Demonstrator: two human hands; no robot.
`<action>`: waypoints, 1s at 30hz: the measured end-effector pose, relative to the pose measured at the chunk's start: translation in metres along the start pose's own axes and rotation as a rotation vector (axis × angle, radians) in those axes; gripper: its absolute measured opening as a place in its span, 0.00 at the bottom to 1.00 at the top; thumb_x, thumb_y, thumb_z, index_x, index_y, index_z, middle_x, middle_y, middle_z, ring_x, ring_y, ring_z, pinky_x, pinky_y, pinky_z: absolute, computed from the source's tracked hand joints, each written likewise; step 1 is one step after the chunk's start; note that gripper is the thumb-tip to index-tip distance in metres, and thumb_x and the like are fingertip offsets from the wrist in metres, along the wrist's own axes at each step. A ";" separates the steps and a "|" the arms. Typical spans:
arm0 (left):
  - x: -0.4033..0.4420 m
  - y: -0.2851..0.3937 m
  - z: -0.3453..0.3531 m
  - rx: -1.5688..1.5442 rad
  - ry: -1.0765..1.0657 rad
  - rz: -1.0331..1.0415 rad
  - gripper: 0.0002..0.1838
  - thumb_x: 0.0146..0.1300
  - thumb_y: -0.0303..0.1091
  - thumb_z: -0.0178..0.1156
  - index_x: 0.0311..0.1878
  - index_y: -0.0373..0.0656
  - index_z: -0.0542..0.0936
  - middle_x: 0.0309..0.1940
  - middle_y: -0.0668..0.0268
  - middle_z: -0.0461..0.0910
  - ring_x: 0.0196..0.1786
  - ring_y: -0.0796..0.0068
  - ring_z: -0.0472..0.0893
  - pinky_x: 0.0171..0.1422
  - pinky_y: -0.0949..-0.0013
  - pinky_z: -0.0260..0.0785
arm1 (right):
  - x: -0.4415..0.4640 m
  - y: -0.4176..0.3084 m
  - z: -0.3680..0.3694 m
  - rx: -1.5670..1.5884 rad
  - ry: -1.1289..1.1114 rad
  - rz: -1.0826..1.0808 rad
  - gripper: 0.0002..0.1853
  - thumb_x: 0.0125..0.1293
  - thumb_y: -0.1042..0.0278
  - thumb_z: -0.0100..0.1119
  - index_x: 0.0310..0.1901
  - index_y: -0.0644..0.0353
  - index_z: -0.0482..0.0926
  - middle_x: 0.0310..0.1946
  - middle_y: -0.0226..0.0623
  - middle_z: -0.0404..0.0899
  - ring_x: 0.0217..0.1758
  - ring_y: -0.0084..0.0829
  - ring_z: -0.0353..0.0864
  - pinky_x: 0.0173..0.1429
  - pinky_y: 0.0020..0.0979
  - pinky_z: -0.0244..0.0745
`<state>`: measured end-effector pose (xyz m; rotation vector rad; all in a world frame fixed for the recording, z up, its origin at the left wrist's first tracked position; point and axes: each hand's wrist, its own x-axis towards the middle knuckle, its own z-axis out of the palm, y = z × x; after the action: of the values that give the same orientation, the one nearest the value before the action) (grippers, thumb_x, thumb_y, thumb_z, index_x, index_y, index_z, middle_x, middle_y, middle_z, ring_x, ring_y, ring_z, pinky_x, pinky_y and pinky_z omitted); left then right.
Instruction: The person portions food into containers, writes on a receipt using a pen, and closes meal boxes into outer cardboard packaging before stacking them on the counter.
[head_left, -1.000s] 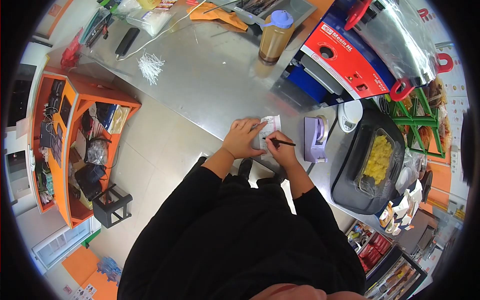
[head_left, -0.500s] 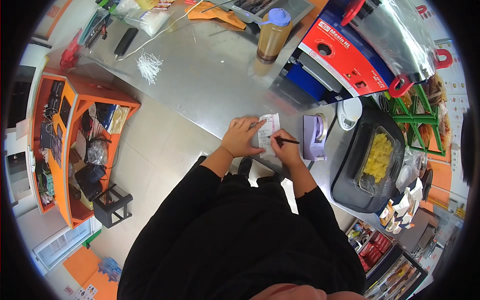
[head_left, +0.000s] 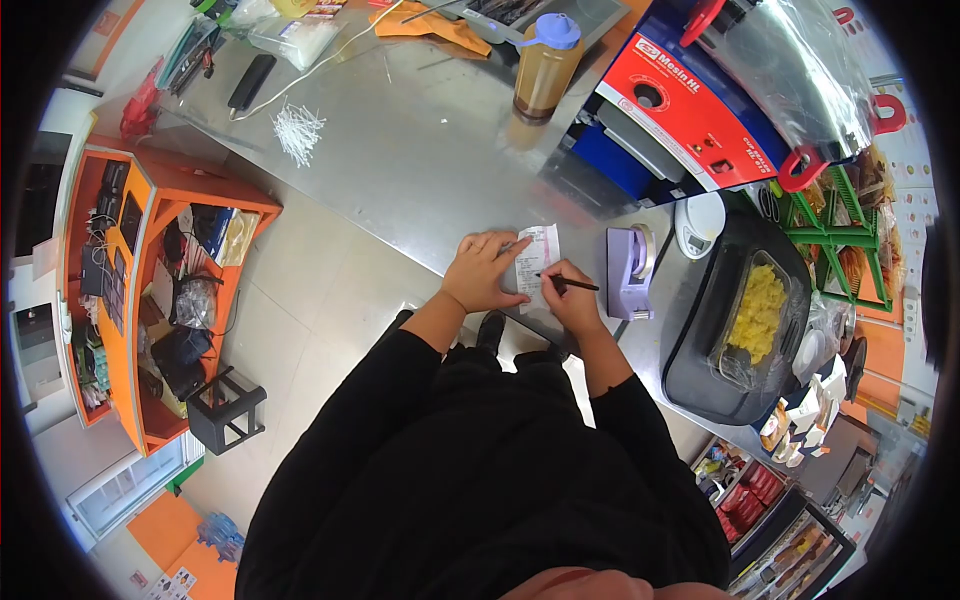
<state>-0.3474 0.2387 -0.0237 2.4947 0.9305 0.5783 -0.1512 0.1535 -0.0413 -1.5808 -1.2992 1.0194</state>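
A narrow printed paper slip (head_left: 541,246) lies on the metal table (head_left: 400,190) near its front edge. My left hand (head_left: 482,274) rests on the slip's left side, thumb and fingers spread apart. Pinched in my right hand (head_left: 570,300) is a dark pen (head_left: 580,284), its tip at the middle of the slip. Just right of that hand stands a lilac tape dispenser (head_left: 627,275).
Beyond the dispenser are a white scale (head_left: 699,222) and a black tray (head_left: 688,345) with yellow food (head_left: 757,315). A capped bottle (head_left: 546,75) and a red-and-blue machine (head_left: 680,110) stand farther back. White sticks (head_left: 298,132) lie at the left.
Over the last second my right hand has shifted slightly right and down with the pen. My left hand has stayed nearly in place on the slip.
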 end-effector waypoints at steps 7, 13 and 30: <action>0.000 0.000 0.000 0.007 0.000 0.003 0.49 0.37 0.57 0.75 0.67 0.53 0.72 0.56 0.67 0.71 0.60 0.65 0.71 0.64 0.57 0.58 | -0.001 0.003 -0.002 -0.095 -0.034 -0.117 0.04 0.62 0.74 0.63 0.36 0.61 0.77 0.25 0.30 0.77 0.25 0.17 0.74 0.31 0.23 0.70; 0.000 -0.001 0.001 0.006 -0.003 0.004 0.50 0.37 0.58 0.75 0.67 0.53 0.72 0.56 0.68 0.71 0.60 0.66 0.71 0.63 0.57 0.58 | -0.002 0.000 -0.004 -0.013 -0.034 0.026 0.05 0.62 0.75 0.63 0.36 0.62 0.77 0.27 0.32 0.78 0.27 0.18 0.75 0.33 0.24 0.71; -0.001 -0.002 0.003 0.013 0.017 0.007 0.49 0.37 0.57 0.75 0.67 0.53 0.72 0.56 0.68 0.71 0.60 0.66 0.71 0.63 0.57 0.58 | -0.005 -0.008 0.007 -0.038 -0.103 -0.102 0.04 0.61 0.75 0.64 0.35 0.61 0.77 0.28 0.34 0.79 0.28 0.23 0.79 0.35 0.26 0.74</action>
<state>-0.3472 0.2389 -0.0273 2.5095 0.9352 0.5978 -0.1607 0.1498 -0.0355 -1.4903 -1.4616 1.0293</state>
